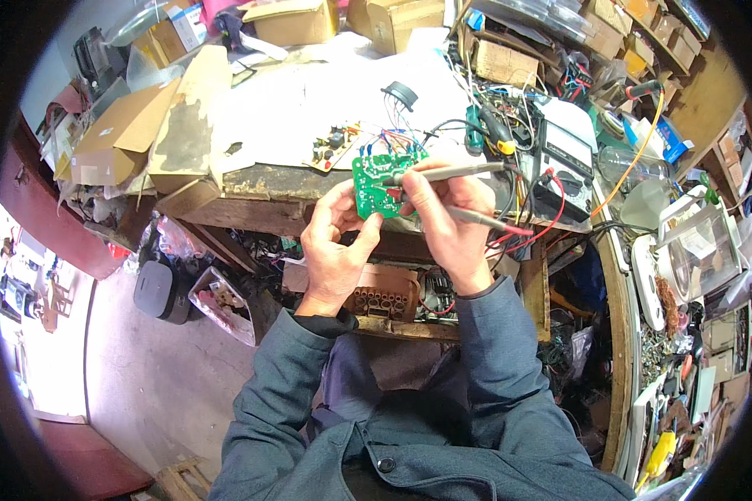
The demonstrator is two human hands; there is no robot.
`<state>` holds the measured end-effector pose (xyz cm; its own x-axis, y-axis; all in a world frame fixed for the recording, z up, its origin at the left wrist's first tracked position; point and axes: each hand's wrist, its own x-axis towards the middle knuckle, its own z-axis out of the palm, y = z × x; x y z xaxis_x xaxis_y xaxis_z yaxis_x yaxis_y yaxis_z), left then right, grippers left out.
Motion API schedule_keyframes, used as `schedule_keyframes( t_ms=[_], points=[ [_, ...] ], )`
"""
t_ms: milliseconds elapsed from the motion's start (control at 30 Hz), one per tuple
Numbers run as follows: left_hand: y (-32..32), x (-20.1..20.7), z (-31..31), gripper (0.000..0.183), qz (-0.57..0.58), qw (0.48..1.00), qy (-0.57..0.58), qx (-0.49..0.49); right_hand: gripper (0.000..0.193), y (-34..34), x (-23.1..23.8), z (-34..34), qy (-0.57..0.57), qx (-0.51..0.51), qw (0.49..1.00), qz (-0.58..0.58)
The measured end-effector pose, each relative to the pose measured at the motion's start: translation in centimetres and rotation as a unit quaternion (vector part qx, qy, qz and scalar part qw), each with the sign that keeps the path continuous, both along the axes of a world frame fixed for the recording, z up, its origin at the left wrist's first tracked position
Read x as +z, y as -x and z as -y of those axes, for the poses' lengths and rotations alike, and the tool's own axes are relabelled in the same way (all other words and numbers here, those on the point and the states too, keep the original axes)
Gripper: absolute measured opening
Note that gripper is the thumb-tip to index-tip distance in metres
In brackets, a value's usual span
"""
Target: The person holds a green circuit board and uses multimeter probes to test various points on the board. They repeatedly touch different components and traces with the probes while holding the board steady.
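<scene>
A green PCB (370, 192) is held up by the counter's (263, 185) front edge, clamped at its L & lower edges in the L hand's (336, 242) grip. A grey probe w/ black lead (464, 171) & another w/ red lead (476, 218) are clamped in the R hand's (455, 234) grip, angled to the PCB (tip contact can't be told). A meter (564, 154) is seen to the R.

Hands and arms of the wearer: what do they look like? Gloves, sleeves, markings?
Both the left hand and right hand are bare, no gloves. Left sleeve and right sleeve: long, dark grey-blue, matching the jacket, creased, ending at the wrists. A darker band shows at the left cuff. No markings visible on either sleeve.
</scene>
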<state>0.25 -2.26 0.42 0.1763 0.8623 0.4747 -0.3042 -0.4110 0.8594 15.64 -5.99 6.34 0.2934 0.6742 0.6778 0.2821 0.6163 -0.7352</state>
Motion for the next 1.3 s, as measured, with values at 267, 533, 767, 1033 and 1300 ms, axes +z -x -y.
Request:
schedule_keyframes(
  t_ms=[267,533,767,1033,1300],
  points=[
    [0.0,-0.3,-0.2,0.053,0.006,1.000,-0.012,0.003,0.010,-0.2,-0.7,-0.2,-0.032,-0.008,0.999,0.023],
    [0.0,-0.3,-0.2,0.055,0.022,1.000,-0.006,-0.004,0.013,-0.4,-0.2,0.2,-0.058,-0.032,0.992,0.103],
    [0.0,-0.4,-0.3,0.054,0.020,1.000,-0.003,-0.009,0.011,-0.7,-0.1,0.1,-0.081,-0.030,0.986,0.143],
    [0.1,-0.4,-0.3,0.054,0.021,1.000,-0.005,-0.009,0.009,-0.5,0.6,0.4,-0.080,-0.041,0.982,0.165],
    [0.0,-0.3,-0.2,0.054,0.018,1.000,-0.011,0.000,0.013,-0.5,0.5,0.6,-0.048,-0.053,0.985,0.156]
  ],
)
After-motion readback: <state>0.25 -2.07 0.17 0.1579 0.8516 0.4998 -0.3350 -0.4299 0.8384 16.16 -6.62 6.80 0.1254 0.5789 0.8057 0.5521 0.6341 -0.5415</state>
